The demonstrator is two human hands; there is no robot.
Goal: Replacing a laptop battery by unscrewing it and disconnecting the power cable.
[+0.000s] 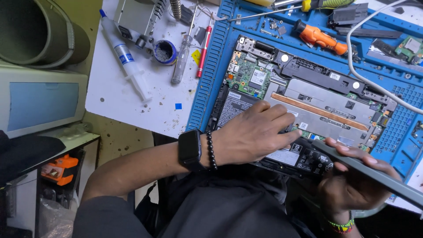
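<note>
The left hand lies flat with fingers spread on the open laptop, whose long axis runs left-far to right-near, while the right hand holds a grey cover.

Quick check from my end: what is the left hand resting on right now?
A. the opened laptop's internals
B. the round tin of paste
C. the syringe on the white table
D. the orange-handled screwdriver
A: the left hand lies flat on the opened laptop, its fingers over the battery and board area, while the right hand holds a grey panel at the laptop's near edge.
</note>
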